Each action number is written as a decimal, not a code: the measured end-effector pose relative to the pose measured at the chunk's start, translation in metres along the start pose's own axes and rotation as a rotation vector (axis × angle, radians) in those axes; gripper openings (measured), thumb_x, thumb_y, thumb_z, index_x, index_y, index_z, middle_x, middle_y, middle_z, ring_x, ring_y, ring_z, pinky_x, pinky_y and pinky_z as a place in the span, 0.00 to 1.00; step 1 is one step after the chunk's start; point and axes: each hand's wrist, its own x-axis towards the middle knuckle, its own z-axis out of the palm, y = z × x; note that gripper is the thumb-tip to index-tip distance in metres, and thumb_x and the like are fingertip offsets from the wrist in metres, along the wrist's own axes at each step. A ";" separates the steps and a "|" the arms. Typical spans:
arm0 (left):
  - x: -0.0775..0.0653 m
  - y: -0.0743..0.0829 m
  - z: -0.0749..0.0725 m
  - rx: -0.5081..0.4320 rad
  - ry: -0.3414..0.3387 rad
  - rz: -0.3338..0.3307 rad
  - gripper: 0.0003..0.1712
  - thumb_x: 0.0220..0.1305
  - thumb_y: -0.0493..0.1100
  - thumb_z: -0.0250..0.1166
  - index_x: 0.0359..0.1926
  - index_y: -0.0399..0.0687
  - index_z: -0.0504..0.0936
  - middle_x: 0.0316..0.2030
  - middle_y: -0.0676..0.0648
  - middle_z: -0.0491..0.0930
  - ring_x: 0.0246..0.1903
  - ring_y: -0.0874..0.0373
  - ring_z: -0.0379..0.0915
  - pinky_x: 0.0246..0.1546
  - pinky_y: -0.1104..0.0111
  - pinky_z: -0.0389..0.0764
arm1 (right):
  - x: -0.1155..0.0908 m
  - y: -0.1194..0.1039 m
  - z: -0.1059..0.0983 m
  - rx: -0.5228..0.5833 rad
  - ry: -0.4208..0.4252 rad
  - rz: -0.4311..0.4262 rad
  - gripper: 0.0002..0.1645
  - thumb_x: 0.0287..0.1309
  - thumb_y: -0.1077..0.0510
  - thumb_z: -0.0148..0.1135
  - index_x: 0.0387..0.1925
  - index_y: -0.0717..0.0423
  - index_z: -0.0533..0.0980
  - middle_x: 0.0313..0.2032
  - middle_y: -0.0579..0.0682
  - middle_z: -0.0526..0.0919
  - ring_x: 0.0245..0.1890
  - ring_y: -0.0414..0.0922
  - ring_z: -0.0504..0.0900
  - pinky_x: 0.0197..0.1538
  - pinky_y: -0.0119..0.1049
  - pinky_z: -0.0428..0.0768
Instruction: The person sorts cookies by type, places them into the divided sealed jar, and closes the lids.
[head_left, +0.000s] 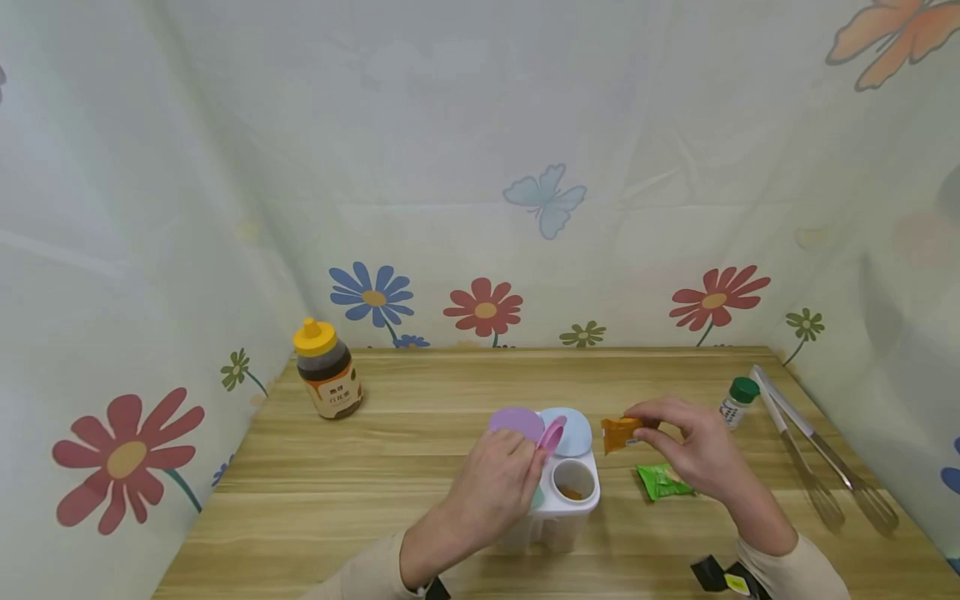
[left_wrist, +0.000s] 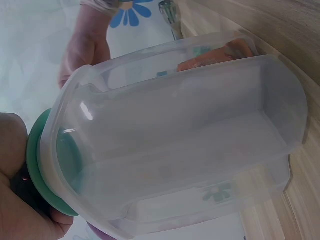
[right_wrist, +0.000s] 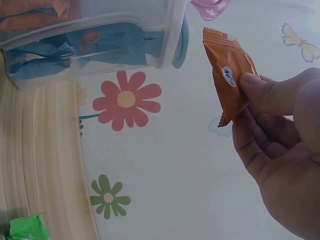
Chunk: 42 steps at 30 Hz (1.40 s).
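Note:
A clear plastic storage box (left_wrist: 175, 125) with a white top stands on the table. Purple (head_left: 517, 422), blue (head_left: 572, 432) and green (left_wrist: 37, 160) lids cover three of its compartments; the fourth, with a round opening (head_left: 574, 481), shows orange packets inside. My left hand (head_left: 491, 475), over the green lid, holds the pink lid (head_left: 552, 435) tilted up beside that opening. To the right of the box, my right hand (head_left: 693, 442) pinches an orange snack packet (right_wrist: 230, 75) between thumb and fingers. Below it on the table lies a green packet (head_left: 663, 482).
A honey bottle (head_left: 330, 375) with a yellow cap stands at the back left. At the right are a small green-capped shaker bottle (head_left: 738, 402) and metal tongs (head_left: 813, 442). Blue packets (right_wrist: 105, 47) show through the box wall. A flowered curtain (head_left: 450, 167) surrounds the table.

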 end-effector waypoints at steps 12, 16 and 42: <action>0.000 0.000 0.000 0.007 -0.005 0.001 0.13 0.68 0.43 0.58 0.23 0.52 0.72 0.20 0.56 0.66 0.24 0.63 0.62 0.30 0.71 0.67 | 0.001 -0.010 -0.001 0.105 -0.002 0.036 0.24 0.40 0.78 0.71 0.38 0.55 0.77 0.35 0.49 0.84 0.35 0.34 0.82 0.43 0.20 0.78; 0.000 0.000 0.000 0.004 -0.007 -0.002 0.14 0.68 0.43 0.58 0.24 0.52 0.72 0.20 0.56 0.66 0.24 0.62 0.62 0.31 0.71 0.67 | 0.001 -0.011 0.000 0.133 -0.004 -0.002 0.24 0.39 0.79 0.70 0.38 0.56 0.78 0.35 0.50 0.84 0.35 0.35 0.82 0.42 0.20 0.79; 0.000 0.000 0.001 0.003 -0.004 -0.002 0.14 0.67 0.43 0.58 0.23 0.52 0.71 0.19 0.57 0.65 0.24 0.63 0.60 0.30 0.72 0.65 | 0.006 -0.019 0.011 0.299 -0.045 -0.191 0.29 0.34 0.84 0.69 0.39 0.58 0.80 0.35 0.50 0.84 0.35 0.39 0.82 0.41 0.25 0.81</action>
